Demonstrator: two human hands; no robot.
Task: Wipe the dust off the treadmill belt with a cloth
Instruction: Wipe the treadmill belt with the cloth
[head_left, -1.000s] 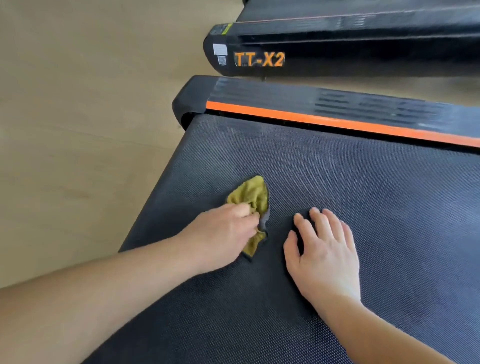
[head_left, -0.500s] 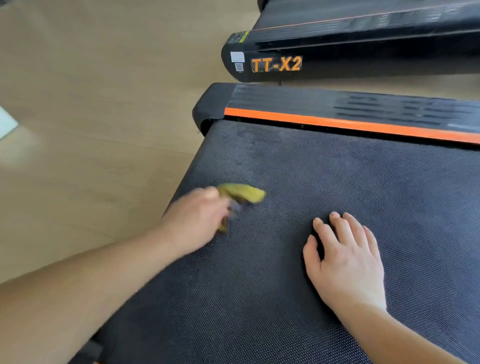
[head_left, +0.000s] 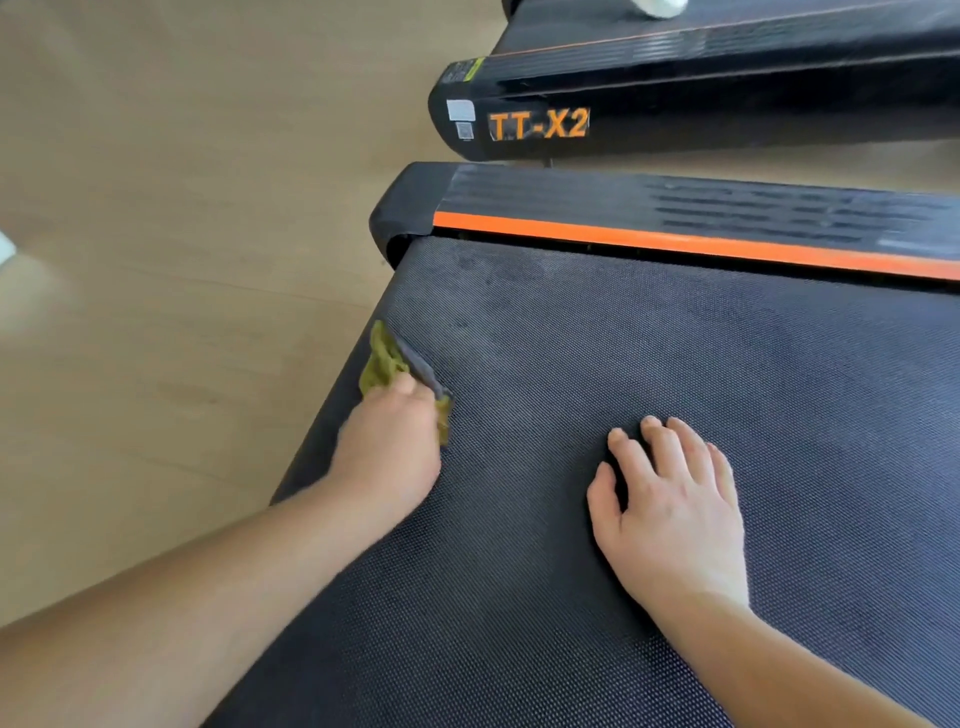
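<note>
The dark textured treadmill belt (head_left: 649, 353) fills the lower right of the head view. My left hand (head_left: 392, 447) grips a crumpled olive-green cloth (head_left: 383, 364) with a grey underside and holds it against the belt at its left edge. Part of the cloth is hidden under my fingers. My right hand (head_left: 670, 499) lies flat on the belt to the right, fingers spread and straight, holding nothing.
A black side rail with an orange stripe (head_left: 675, 241) borders the belt's far side. Beyond it lies a second black treadmill frame marked TT-X2 (head_left: 540, 124). Light wooden floor (head_left: 182, 260) lies to the left of the belt.
My left hand has swept the cloth leftward from the belt's middle to its left edge. My right hand has stayed planted on the belt.
</note>
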